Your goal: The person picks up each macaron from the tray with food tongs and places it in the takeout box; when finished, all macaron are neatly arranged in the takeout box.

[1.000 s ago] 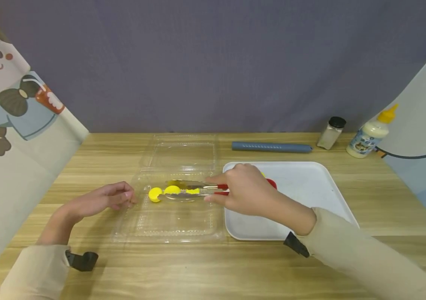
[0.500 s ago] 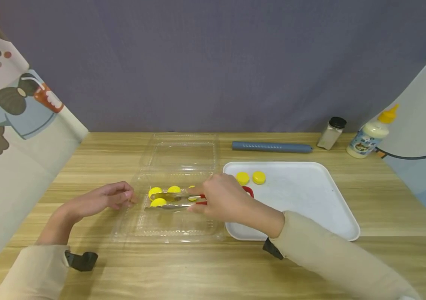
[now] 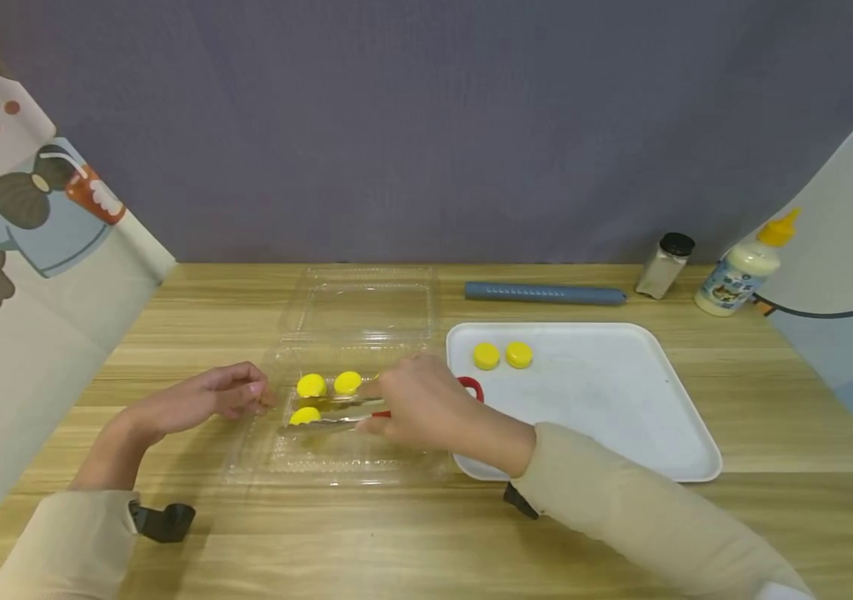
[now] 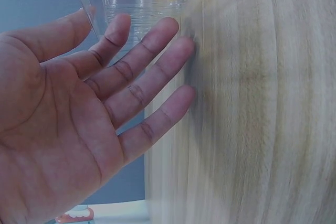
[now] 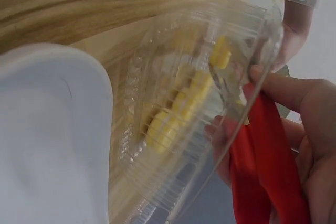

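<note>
My right hand (image 3: 426, 404) holds metal tongs (image 3: 332, 424) with red handles (image 5: 273, 156) over the front half of a clear plastic hinged box (image 3: 336, 479). Between the tong tips is a yellow macaron (image 3: 305, 415), low inside the box near its left side. Behind it, a macaron (image 3: 311, 386) and another macaron (image 3: 347, 382) stand in a row. The right wrist view has a third in that row, hidden by my hand in the head view. My left hand (image 3: 205, 398) stays at the box's left rim, fingers relaxed and thumb apart from the index finger (image 4: 118, 30).
A white tray (image 3: 606, 417) on the right bears two yellow macarons (image 3: 502, 356). The box's lid (image 3: 370, 302) lies folded back. Along the rear stand a blue-grey ridged bar (image 3: 545, 292), a black-capped jar (image 3: 664, 267) and a yellow-nozzled bottle (image 3: 740, 271).
My right hand has moved left and toward me, carrying a macaron in the tongs from over the back row to the box's front left. The tray's two macarons have come into sight. My left hand stays.
</note>
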Action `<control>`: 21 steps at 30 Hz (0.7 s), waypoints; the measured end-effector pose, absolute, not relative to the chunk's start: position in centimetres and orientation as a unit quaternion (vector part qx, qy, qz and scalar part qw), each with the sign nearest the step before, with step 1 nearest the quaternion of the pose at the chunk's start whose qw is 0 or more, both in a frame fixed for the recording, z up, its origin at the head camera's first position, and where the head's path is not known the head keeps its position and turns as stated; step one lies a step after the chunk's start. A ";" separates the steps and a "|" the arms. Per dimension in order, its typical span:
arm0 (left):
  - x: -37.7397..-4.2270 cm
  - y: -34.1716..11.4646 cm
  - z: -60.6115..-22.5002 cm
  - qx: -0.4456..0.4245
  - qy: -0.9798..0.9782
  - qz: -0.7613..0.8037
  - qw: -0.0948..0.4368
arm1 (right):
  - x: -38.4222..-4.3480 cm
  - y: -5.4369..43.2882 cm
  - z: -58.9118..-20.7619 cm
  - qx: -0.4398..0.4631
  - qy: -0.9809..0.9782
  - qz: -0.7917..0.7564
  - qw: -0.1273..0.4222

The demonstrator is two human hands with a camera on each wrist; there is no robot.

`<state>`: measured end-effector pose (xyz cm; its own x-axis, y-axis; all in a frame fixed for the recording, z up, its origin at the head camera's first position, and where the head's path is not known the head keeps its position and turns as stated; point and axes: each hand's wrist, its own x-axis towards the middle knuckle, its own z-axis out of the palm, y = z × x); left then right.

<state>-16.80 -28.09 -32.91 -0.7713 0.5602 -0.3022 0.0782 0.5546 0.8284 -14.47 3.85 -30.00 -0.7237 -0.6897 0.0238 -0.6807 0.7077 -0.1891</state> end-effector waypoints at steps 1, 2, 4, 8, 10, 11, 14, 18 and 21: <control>-16.8 -28.1 -32.9 0.190 0.836 0.432 0.280 | -14.4 3.8 -30.1 -0.374 0.922 -0.096 0.025; -16.8 -28.1 -32.9 0.189 0.836 0.433 0.280 | -14.4 3.7 -30.1 -0.374 0.922 -0.098 0.026; -16.7 -28.1 -32.9 0.190 0.836 0.432 0.278 | -14.3 3.6 -30.3 -0.376 0.921 -0.102 0.028; -16.8 -28.1 -32.9 0.190 0.839 0.428 0.278 | -14.3 3.3 -30.5 -0.370 0.923 -0.100 0.029; -16.8 -28.1 -32.9 0.190 0.839 0.427 0.278 | -14.3 3.2 -30.6 -0.367 0.925 -0.096 0.031; -16.8 -28.1 -32.9 0.190 0.839 0.426 0.279 | -14.3 3.1 -30.7 -0.367 0.925 -0.094 0.029; -16.8 -28.1 -32.9 0.192 0.840 0.425 0.278 | -14.2 2.9 -30.8 -0.365 0.926 -0.086 0.028; -16.8 -28.1 -33.0 0.197 0.838 0.426 0.277 | -14.3 2.7 -30.9 -0.363 0.927 -0.085 0.031; -16.9 -28.2 -33.0 0.198 0.837 0.428 0.278 | -14.3 2.9 -30.8 -0.360 0.927 -0.096 0.041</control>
<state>-16.85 -28.18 -32.97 -0.7674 0.5694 -0.2948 0.0940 0.5547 0.8267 -14.29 2.88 -30.82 -0.7370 -0.6759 -0.0074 -0.6599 0.7219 -0.2083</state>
